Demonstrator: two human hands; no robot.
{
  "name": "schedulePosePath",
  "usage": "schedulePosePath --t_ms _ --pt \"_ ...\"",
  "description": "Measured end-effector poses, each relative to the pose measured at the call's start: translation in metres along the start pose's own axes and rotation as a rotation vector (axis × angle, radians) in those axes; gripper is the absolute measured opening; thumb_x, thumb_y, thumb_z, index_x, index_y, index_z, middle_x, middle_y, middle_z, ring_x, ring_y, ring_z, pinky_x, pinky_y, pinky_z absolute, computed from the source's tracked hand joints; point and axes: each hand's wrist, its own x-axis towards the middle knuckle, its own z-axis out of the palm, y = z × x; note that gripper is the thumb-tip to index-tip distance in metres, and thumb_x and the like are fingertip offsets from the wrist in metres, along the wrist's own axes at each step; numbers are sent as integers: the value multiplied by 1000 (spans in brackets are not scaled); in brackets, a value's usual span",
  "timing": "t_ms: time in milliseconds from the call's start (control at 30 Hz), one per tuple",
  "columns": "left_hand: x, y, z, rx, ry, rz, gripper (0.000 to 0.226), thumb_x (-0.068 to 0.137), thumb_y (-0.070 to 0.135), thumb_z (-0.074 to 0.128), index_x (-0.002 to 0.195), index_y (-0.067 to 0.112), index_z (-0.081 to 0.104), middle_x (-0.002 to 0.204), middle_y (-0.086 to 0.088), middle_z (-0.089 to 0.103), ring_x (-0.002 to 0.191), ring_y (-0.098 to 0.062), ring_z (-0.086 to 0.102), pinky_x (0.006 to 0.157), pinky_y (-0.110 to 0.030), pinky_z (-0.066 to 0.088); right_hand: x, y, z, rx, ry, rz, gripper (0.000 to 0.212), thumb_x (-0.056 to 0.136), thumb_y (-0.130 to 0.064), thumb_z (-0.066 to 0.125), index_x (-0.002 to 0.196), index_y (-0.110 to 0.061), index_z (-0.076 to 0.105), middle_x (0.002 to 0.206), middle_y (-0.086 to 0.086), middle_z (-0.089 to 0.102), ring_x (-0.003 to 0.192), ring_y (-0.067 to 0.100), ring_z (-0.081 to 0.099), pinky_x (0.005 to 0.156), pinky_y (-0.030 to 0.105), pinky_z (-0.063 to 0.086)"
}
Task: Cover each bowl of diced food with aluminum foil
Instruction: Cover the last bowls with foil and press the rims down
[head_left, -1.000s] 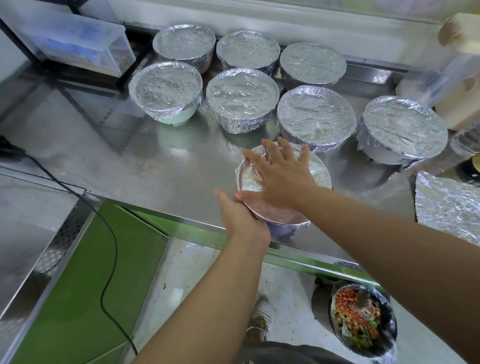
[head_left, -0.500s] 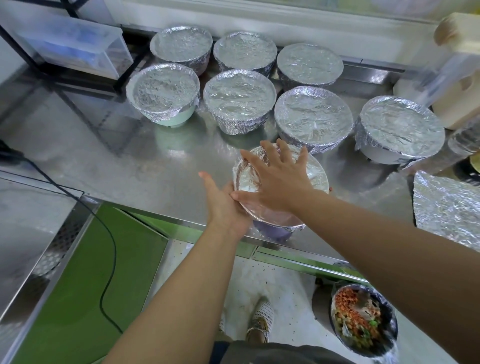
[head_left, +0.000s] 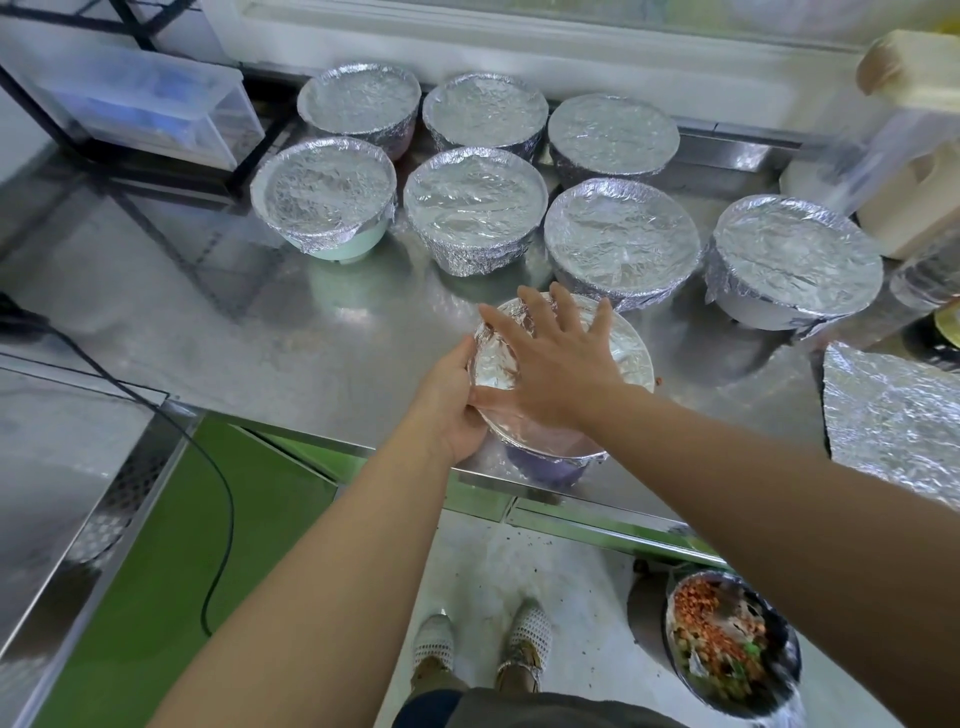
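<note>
Foiled bowls (head_left: 475, 202): seven at the back of the steel counter (head_left: 156, 312), from the mint one on the far L across to the R. All are wrapped tight w/ skirts tucked under the rims, so that's the std to match.
L hand (head_left: 452, 400): curled round the L side of the purple bowl, thumb along the rim, gripping the foil skirt vs. the wall.
Purple bowl (head_left: 550, 467): sits at the counter's front edge, near the middle, just in front of the back rows. Base shows purple below the wrap.
Foil (head_left: 628, 353): lies over the whole mouth. Near-side skirt looks down, far side hidden by the hands.
R hand (head_left: 561, 374): flat on top, fingers spread and straight, palm pressing the sheet, gripping nothing.
How to do it well: R palm pins the top so the sheet can't slide. L hand crimps a bit at a time round the rim, turning the bowl btwn squeezes. Go light on top, thin foil tears or sags into the food. Watch the edge, the bowl's v. close to it.
Low dish (head_left: 727, 649): diced food, uncovered, down below the counter. Can't tell if it's next or scraps.
Spare sheet (head_left: 893, 431): loose on the counter, far R, prob. for the next one.
</note>
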Motion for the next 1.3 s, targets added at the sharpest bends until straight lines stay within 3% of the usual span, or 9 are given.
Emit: schedulePosePath --t_ms 233,667,767,867,967,1067,1167,1233,1300 --pt "8 14 2 67 -2 -104 40 104 31 38 102 8 70 89 -11 75 72 -26 74 63 -32 61 0 -1 2 26 10 -1 107 64 -100 15 155 -48 -4 168 3 -6 153 36 -11 112 75 -4" --pt "18 34 7 245 -1 -179 42 103 29 37 93 4 68 86 -14 74 70 -29 74 61 -34 61 0 -1 4 52 28 -1 104 68 -100 20 155 -48 -2 169 3 -5 153 36 -12 110 76 -6" --pt "22 34 8 276 1 -164 50 105 37 36 92 4 71 89 -16 75 73 -30 74 70 -37 60 0 -1 4 43 28 4 104 68 -100 21 155 -48 -2 169 4 -4 153 36 -11 111 76 -5" --pt "26 35 8 264 -34 -118 52 105 38 30 100 4 69 93 -17 74 78 -31 74 79 -39 57 0 -2 3 37 13 10 104 69 -99 21 155 -47 -2 169 4 -5 153 36 -12 110 76 -6" --pt "30 38 5 262 -67 -110 56 103 41 27 120 3 65 117 -19 70 93 -32 72 82 -39 59 -1 -2 2 32 6 14 103 70 -100 21 155 -48 -4 169 5 -6 153 37 -12 110 76 -6" --pt "27 41 9 291 -68 -73 68 104 57 22 137 8 56 128 -19 66 105 -34 70 79 -40 60 -2 -4 -1 40 -12 38 102 70 -99 22 155 -49 -4 169 4 -6 153 36 -13 110 76 -7" --pt "26 44 8 240 134 143 53 104 55 35 130 15 60 134 -5 63 130 -26 56 92 -37 46 -4 -8 -9 73 -78 102 101 70 -99 19 154 -49 -3 169 4 -7 153 36 -12 110 76 -5" --pt "13 40 -3 217 377 354 27 99 44 51 106 24 68 115 9 69 127 -17 57 88 -31 43 -3 -7 -19 94 -131 164 100 72 -98 17 156 -46 1 168 5 -4 153 38 -6 111 76 -2" --pt "-5 18 -22 200 572 471 30 93 47 52 105 26 70 111 15 69 119 -12 60 100 -37 47 -3 0 -28 83 -170 204 97 76 -95 20 157 -45 4 168 6 1 153 39 1 113 74 6"
